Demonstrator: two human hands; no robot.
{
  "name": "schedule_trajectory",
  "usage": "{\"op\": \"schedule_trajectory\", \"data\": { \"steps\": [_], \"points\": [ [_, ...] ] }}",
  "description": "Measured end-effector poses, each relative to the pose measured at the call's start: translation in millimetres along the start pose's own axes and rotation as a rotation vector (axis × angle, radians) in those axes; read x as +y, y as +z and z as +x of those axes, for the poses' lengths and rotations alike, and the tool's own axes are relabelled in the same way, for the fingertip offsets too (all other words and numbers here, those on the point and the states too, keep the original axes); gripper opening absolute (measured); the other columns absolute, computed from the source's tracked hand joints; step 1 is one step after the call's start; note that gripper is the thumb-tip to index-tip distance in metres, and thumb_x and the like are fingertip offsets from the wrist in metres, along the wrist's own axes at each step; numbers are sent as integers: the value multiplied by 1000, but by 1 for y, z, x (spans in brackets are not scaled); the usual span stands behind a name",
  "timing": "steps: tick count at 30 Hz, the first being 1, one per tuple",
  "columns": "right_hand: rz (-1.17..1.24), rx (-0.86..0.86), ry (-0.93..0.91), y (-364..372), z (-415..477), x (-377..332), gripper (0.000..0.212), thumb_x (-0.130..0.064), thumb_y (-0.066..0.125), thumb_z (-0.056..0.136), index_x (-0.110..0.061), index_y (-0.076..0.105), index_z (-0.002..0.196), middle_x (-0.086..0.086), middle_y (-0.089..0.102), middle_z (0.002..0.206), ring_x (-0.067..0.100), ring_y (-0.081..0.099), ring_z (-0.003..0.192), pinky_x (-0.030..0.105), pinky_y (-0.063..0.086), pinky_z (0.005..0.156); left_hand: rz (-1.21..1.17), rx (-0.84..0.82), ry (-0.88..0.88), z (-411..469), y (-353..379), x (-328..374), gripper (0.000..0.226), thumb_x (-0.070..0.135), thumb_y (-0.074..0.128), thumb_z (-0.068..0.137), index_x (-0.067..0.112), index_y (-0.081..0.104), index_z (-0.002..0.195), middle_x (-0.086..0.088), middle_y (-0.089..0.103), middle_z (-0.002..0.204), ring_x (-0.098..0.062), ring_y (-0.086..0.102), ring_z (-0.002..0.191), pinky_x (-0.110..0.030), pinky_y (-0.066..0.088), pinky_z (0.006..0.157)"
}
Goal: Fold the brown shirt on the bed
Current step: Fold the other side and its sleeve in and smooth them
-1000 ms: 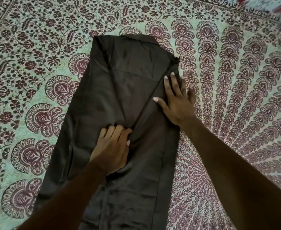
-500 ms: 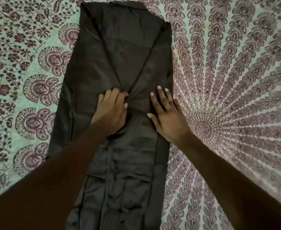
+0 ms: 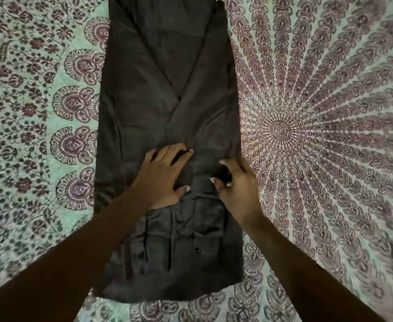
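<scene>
Brown shirt [image 3: 167, 94] laid lengthwise at frame centre on patterned bedspread [image 3: 318, 135], sides and sleeves already folded in. Left hand [image 3: 165, 175] spread flat, pressing mid-cloth; right hand [image 3: 235, 182] pinching fabric at rt edge. Crosswise folds prob. left.

Bed [image 3: 330, 112] covered edge to edge by mint-green printed sheet [image 3: 28, 54], maroon mandala and floral pattern. Directly on it: 1 brown shirt [image 3: 167, 89], flat, folded into a long narrow strip, running lengthwise up frame centre.
</scene>
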State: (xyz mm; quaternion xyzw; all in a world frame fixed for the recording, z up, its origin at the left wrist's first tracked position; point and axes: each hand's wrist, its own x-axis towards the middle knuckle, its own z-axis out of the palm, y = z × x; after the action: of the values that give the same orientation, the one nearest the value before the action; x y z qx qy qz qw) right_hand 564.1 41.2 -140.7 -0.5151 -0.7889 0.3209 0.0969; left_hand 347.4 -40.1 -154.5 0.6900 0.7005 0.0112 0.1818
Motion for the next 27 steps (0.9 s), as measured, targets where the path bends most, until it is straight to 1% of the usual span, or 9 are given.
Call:
{"op": "schedule_trajectory", "data": {
  "steps": [3,6,8,11,13,16,19,24,27],
  "points": [
    [54,-82,143,-3,-22,-3,69,-19,91,75,-17,61,136,8,60,114,19,59,83,30,55,89,-7,-59,11,-6,-5,5,108,68,69,78,29,16,164,-5,15,166,-28,19,150,-53,21,119],
    [166,-85,287,-9,-45,1,73,-10,90,75,-20,58,140,-3,66,83,16,66,73,43,63,79,33,-188,40,-10,-6,15,117,76,67,76,39,-4,163,-9,-16,170,-30,-9,158,-57,6,123],
    [218,-86,375,-10,-61,3,77,-9,90,75,-22,54,142,-4,67,73,11,68,70,45,64,76,78,-228,57,-15,-3,21,122,80,65,73,39,-8,162,-12,-31,168,-34,-21,157,-61,3,123],
    [206,-197,305,-9,-84,2,91,-16,92,73,-32,45,149,0,67,73,15,69,69,39,63,75,102,-171,89,-26,6,26,124,81,61,73,32,-6,164,-6,-33,168,-30,-22,158,-63,5,124],
    [160,-224,273,-6,-95,4,94,-14,91,75,-30,41,154,-3,65,69,11,67,64,27,60,72,102,-132,93,-36,15,26,124,81,60,75,30,-8,164,-5,-29,169,-29,-20,159,-60,5,125],
    [174,-204,308,-3,-108,8,93,-13,88,79,-32,37,155,0,69,69,13,70,59,30,62,71,89,-119,83,-46,26,30,124,81,60,75,32,-11,164,-7,-29,169,-31,-21,158,-58,3,126],
    [164,-301,294,-4,-116,9,102,-11,87,80,-28,27,160,-1,70,64,7,68,52,17,57,64,87,-143,78,-49,25,34,126,82,62,73,36,-14,163,-9,-34,167,-35,-25,156,-58,1,127],
    [6,-320,228,-9,-111,9,118,-16,90,75,-34,13,163,0,72,75,17,72,70,29,58,73,77,-171,43,-49,19,32,126,88,60,69,46,-18,159,-6,-39,165,-34,-27,156,-62,1,125],
    [-133,-361,178,-10,-108,7,107,-25,88,77,-35,20,159,8,73,94,31,72,89,38,59,78,75,-196,45,-49,16,29,124,90,57,69,49,-20,157,-6,-34,167,-32,-25,157,-61,0,125]
  ]
}}
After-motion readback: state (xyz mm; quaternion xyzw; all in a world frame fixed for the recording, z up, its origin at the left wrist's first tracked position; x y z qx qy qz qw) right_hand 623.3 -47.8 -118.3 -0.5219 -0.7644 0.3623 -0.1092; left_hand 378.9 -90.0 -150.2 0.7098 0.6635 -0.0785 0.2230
